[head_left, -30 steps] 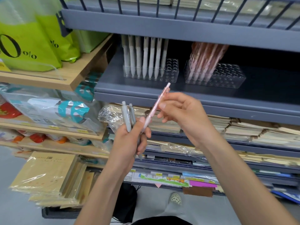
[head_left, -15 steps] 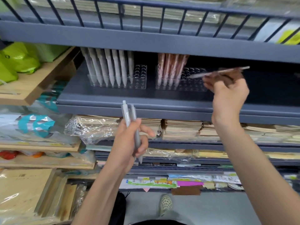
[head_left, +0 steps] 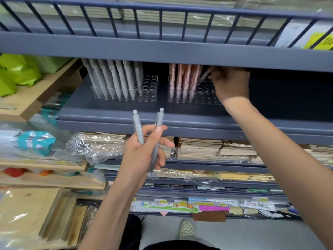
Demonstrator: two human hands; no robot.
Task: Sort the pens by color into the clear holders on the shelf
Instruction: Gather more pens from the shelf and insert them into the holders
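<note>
Two grey pens (head_left: 138,127) are gripped upright in the left hand (head_left: 142,154), before the shelf (head_left: 111,114); one blurred pen (head_left: 204,76) is pinched in the curled right hand (head_left: 232,83) over the shelf's right holder (head_left: 203,101), beside four pink pens (head_left: 183,78).

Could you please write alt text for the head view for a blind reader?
A person's right hand holds a pen at the clear holder of pink pens on a grey shelf. The left hand grips two grey pens below; a second holder of pale grey pens stands to the left.
</note>
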